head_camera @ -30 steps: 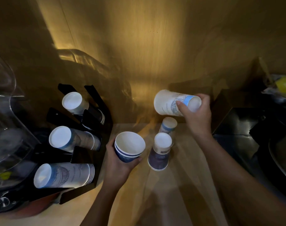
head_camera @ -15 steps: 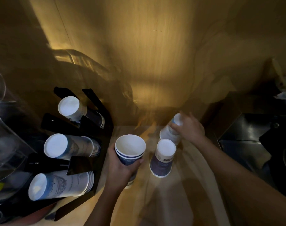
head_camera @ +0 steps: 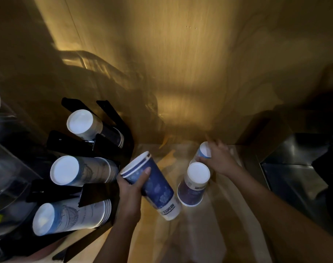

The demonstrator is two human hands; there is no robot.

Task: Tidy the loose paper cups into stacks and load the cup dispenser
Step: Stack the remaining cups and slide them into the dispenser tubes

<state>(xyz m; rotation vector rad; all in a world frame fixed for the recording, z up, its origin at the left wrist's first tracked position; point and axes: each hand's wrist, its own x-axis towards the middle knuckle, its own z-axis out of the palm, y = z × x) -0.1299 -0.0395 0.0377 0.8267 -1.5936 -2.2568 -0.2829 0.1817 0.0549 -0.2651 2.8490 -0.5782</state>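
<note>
My left hand [head_camera: 130,190] grips a short stack of dark blue paper cups [head_camera: 154,186], tilted with its rim up-left toward the black cup dispenser [head_camera: 97,194]. The dispenser holds three lying stacks: a top one [head_camera: 84,124], a middle one [head_camera: 76,170] and a bottom one [head_camera: 66,218]. My right hand [head_camera: 219,160] rests on a white-and-blue upside-down cup [head_camera: 203,151] on the counter near the wall. Another upside-down stack of blue cups [head_camera: 193,184] stands just in front of it.
A wooden counter [head_camera: 190,234] runs toward a wooden back wall [head_camera: 180,73]. Clear plastic containers [head_camera: 2,168] stand at the far left. A dark metal sink or tray [head_camera: 294,177] lies to the right.
My right hand brought the white cup down from the air onto the counter by the wall. My left hand tipped its blue stack from rim-up to slanting toward the dispenser.
</note>
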